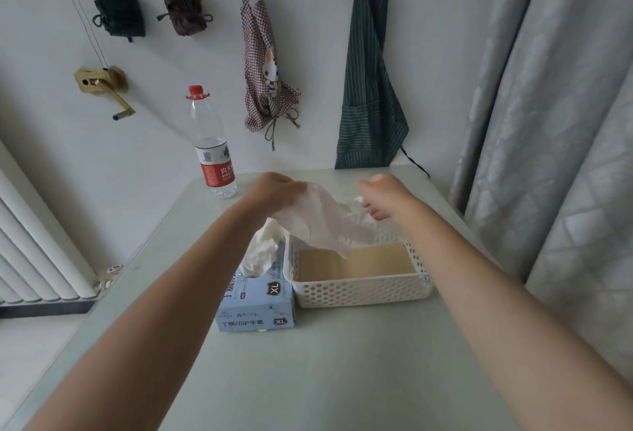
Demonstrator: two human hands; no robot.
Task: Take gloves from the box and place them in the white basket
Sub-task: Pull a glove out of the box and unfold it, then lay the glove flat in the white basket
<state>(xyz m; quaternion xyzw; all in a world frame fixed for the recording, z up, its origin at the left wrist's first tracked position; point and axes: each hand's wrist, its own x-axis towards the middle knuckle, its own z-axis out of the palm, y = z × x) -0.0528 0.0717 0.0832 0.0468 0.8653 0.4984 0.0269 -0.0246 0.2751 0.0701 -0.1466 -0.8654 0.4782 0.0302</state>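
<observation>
Both hands point(274, 187) hold glove point(322, 221) over basket point(359, 288).

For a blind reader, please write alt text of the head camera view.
Two hands, left hand and right hand, hold a white glove above a white basket. A blue glove box sits left of it on the table, with a water bottle behind.

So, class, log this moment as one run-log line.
left hand: holds glove | right hand: holds glove | glove: above basket | box: more gloves sticking out
</observation>
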